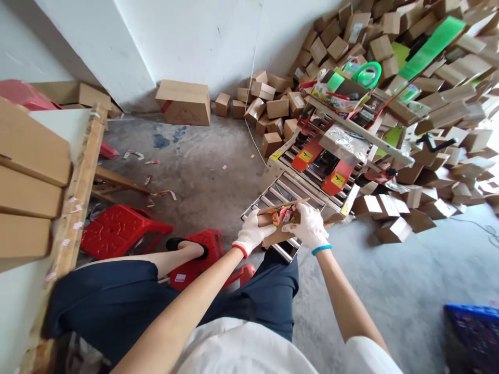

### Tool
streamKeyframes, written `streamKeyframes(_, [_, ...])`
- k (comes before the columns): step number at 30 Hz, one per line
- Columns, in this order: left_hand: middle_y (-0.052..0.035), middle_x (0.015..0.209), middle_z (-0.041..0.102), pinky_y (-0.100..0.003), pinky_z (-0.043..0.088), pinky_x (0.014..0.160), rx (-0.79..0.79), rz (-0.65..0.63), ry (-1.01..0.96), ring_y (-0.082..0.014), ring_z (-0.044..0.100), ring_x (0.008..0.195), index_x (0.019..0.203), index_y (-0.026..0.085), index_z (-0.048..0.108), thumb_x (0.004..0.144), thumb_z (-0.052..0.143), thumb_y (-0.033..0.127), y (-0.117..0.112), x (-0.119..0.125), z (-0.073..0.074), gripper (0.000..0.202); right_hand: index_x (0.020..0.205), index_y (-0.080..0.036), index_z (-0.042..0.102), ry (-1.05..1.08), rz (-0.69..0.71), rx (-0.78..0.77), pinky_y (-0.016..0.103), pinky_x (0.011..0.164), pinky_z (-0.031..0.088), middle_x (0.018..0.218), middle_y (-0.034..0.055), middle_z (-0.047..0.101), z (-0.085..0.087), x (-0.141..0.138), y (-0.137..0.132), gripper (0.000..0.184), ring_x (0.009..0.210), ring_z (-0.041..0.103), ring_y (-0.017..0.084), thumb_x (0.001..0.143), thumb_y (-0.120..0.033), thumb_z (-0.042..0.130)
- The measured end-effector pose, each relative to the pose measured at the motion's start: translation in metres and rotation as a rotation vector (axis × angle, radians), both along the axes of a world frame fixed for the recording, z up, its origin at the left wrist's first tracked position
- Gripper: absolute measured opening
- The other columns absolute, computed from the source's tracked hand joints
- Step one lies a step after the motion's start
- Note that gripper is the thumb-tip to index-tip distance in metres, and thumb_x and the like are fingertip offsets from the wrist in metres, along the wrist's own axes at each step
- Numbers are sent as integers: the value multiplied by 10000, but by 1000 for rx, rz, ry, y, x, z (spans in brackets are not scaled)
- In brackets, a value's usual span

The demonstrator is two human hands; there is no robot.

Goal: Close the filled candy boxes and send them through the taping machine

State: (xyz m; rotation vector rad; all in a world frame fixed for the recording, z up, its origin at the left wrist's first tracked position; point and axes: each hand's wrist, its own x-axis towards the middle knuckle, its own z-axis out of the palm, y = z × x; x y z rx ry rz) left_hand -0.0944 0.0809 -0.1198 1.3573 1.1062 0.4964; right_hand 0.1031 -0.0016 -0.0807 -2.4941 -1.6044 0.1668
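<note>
**An open box point(276, 237), held at both ends**

The open box is over the near end of the roller track point(268, 195). I cannot tell if it sits on the rollers or is held just above them. It looks a bit tipped toward the person, maybe so the inside is easy to see. Small bright packets point(284, 214) show in it.

The left hand point(251, 232) has its fingers wrapped around the left end of the box. The right hand point(311, 227) grips the other end, with the thumb side near the packets. One hand at each end likely keeps the box steady and stops the packets from falling out. Both hands wear white gloves, perhaps because card edges can scratch.

Just past the far end of the roller track is a taping machine point(306, 157) with red parts. The two stand close, I think so boxes can roll from one to the other. On top of the machine is a roll of green tape point(367, 76), up high where it is easy to grab.

Behind the machine, seen from the roller track, is a big heap of brown boxes point(380, 48). They lie every which way, so they look tossed there, not stacked. Left of the roller track, a red stool point(117, 232) is on the floor. Farther left, large boxes point(29, 189) lie in a neat stack on a bench point(80, 192), which should keep them tidy.
</note>
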Motion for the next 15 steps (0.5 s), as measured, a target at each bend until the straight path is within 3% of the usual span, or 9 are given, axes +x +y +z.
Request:
streamKeyframes(3, [-99,1197,721,-408,561,948,69,-11,41,-296,697,1085,1249,230,627,630,903,452,0,-2,-8,713,1205,-155,614,-90,-54,-113,404,911,480,1148,158,670,11,-32,12,536,1056,642,319,768,-432,752])
streamKeyframes(6, [-96,1206,708,-389,551,951,91,-3,70,-271,691,1086,1310,223,587,675,868,423,-2,-4,-19,723,1114,-139,664,-122,-150,-215,365,846,498,1139,185,680,8,-51,33,282,1019,681,291,915,-324,588])
streamKeyframes(8, [-99,1216,703,-376,551,943,71,-2,78,-260,693,1077,1352,219,562,682,863,406,-3,-4,-21,759,1082,-118,694,-111,-163,-266,380,850,507,1105,204,699,1,-55,48,256,1013,699,299,952,-245,514])
streamKeyframes(12, [-119,1254,695,-340,558,920,78,-22,5,-244,697,1061,1352,196,574,692,864,376,-2,-4,-8,742,990,-36,729,-71,-195,-316,457,850,525,993,268,721,-8,-54,75,221,1017,708,377,899,-151,565])
streamKeyframes(15, [-117,1220,717,-352,565,915,108,-20,-42,-249,697,1058,1293,177,624,705,854,326,2,-5,2,648,965,-32,732,-34,-200,-284,450,854,540,965,266,730,-2,-56,83,193,1017,714,370,863,-157,626])
